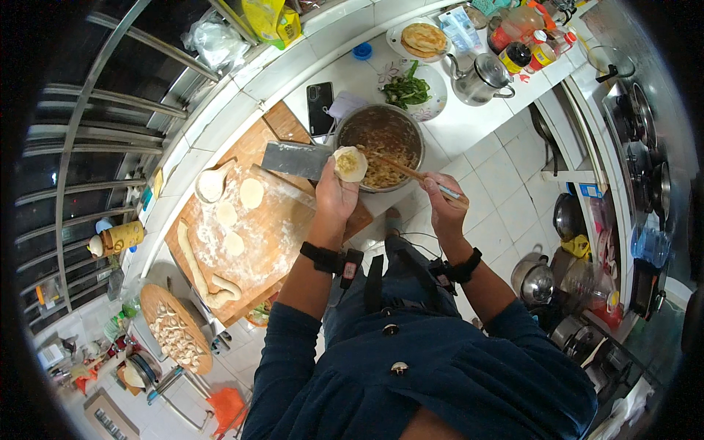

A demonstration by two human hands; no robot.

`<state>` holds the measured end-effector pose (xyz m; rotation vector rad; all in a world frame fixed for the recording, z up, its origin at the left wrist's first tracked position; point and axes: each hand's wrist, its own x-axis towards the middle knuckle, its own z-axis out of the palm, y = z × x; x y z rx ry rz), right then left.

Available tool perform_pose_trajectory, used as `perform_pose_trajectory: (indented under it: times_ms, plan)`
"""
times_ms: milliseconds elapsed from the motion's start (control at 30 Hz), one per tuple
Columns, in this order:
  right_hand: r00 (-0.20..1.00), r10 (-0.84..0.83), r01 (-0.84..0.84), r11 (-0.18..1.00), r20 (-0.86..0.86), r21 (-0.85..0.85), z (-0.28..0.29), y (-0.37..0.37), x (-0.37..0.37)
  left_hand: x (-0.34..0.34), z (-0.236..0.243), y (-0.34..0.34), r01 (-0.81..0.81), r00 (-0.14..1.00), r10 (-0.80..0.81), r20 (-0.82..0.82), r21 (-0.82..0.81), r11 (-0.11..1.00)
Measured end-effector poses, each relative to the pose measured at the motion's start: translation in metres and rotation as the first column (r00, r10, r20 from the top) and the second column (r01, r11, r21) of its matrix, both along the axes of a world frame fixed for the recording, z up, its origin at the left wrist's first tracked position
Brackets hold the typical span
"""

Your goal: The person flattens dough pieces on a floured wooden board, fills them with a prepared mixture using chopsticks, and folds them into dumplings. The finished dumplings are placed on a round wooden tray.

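Observation:
My left hand [337,194] holds a round dumpling wrapper [356,173] with a small heap of filling on it, close to the pot's near left edge. The chopsticks [402,168] are gripped in my right hand [446,204], and their tips reach over the pot toward the wrapper. Chopped filling [392,155] lies inside the metal pot [420,136]. Beside my left hand, a cleaver [290,158] rests with its broad blade flat. On the floured wooden board [275,253] lie several flat dough rounds [251,193], a long dough rope [192,257] and a bowl of flour [212,185].
Behind the pot are a black phone [320,108], a plate of greens [408,89], a plate of flatbreads [423,38] and a metal kettle [480,81]. Several bottles [541,55] stand farther right. Lower left, a round tray [163,292] holds many shaped dumplings.

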<state>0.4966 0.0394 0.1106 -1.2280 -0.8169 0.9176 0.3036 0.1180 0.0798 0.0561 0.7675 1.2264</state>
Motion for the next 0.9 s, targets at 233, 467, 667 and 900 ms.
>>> perform_pose_trajectory:
  times_ms: [233,467,667,900]
  plan:
    - [0.919,0.077,-0.105,0.993,0.386,0.053,-0.03,0.006,0.016,-0.001,-0.001,0.002,0.022,1.0,-0.022,0.009,-0.002,1.0]
    - [0.403,0.461,-0.598,0.786,0.79,-0.154,-0.061,0.026,0.023,-0.014,0.032,-0.003,0.13,0.989,-0.132,0.072,0.042,0.991]
    - [0.382,0.391,-0.631,0.773,0.837,-0.073,0.003,0.037,0.005,-0.038,0.069,-0.015,0.276,0.947,-0.283,0.15,0.069,0.959]
    - [0.375,0.212,-0.753,0.638,0.902,0.163,0.088,0.056,-0.043,-0.065,0.102,-0.031,0.523,0.852,-0.506,-0.131,0.213,0.825]
